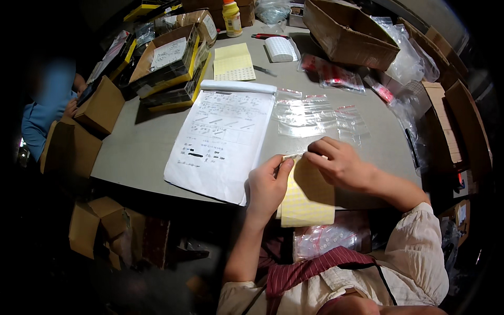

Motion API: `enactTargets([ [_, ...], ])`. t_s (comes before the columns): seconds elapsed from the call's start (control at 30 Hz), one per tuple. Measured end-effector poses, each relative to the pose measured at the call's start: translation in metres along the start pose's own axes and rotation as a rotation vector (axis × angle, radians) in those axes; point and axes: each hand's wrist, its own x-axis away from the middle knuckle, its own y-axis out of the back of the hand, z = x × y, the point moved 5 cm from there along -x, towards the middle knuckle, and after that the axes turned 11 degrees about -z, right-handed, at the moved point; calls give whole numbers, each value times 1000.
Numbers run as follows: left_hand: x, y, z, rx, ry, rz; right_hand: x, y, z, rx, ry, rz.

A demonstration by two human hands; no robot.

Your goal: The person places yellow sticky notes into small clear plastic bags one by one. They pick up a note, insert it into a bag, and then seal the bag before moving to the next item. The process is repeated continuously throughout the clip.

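My left hand pinches the upper left edge of a yellow sheet of small round stickers, thumb on top. The sheet hangs over the table's near edge. At its top edge, my right hand has its fingers drawn together in a pinch; whatever sits between the fingertips is too small to make out. Just beyond both hands lie transparent zip bags, with another small zip bag beside them. Left of my left hand rests an open notepad with handwriting and drawn lines.
Further back are another yellow sticker sheet, a white label roll, a yellow bottle and a large cardboard box. Stacked boxes stand at left. A person in blue sits beyond them. A bag of small rings is below.
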Motion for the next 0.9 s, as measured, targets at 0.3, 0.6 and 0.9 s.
enactTargets([
  [0.3, -1, 1, 5, -42, 49, -23, -50, -16, -120, -206, -481, 239],
  [0.6, 1, 7, -5, -55, 79, -12, -52, -15, -151, 452, -486, 529],
  [0.9, -1, 2, 6, 49, 93, -17, -72, -51, -125, -189, -372, 203],
])
